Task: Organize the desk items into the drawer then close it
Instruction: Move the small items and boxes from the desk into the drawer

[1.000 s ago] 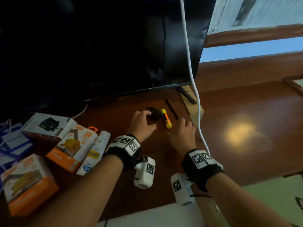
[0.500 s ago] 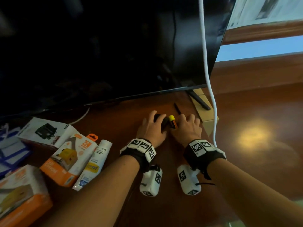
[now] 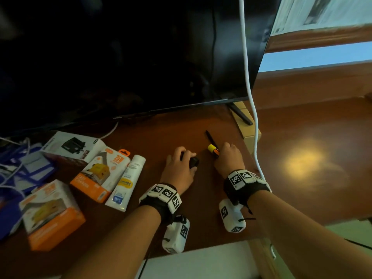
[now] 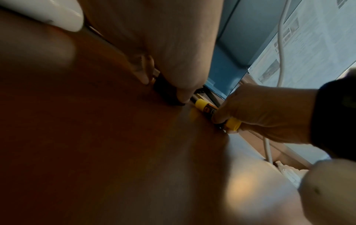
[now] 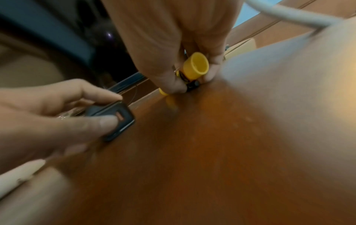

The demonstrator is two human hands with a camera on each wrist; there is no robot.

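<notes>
Two hands parted since half a second back, formerly knuckle to knuckle at frame centre; each now with its own item, ready for the drawer, itself nowhere visible. Dark tabletop (image 3: 153, 135) beneath, at centre. Left hand (image 3: 179, 168) pinching small black fob (image 3: 193, 162), just left of centre. Right hand (image 3: 227, 160) curled round yellow-orange marker (image 3: 213, 150), long axis slanting, yellow cap toward upper left.

Dim, blurred wrist views; warm glare on the desk (image 3: 302, 164).
</notes>
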